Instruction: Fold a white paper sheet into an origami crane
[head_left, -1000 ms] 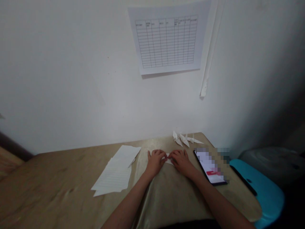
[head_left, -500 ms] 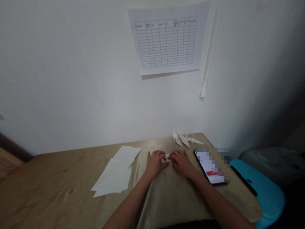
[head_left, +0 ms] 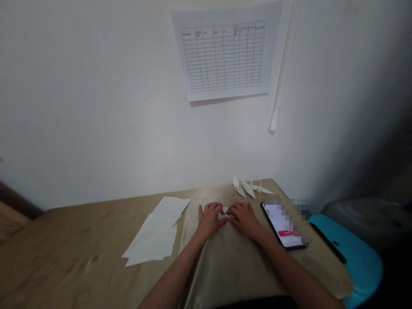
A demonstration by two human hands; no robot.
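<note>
White paper (head_left: 225, 210), a small piece, lies between two bare hands on a tan tabletop (head_left: 238, 268), where we see the left hand (head_left: 210, 219) and right hand (head_left: 243, 219) curled inward, fingertips at its edges; whether they pinch it we cannot tell, as fingers cover most of it. Left of the grip we find overlapping white sheets (head_left: 157, 231); beyond it, slightly right, folded paper figures (head_left: 248, 189); right of it, a device with a lit screen (head_left: 291, 241), partly pixelated; above it, on the wall, a printed grid sheet (head_left: 225, 58)
</note>
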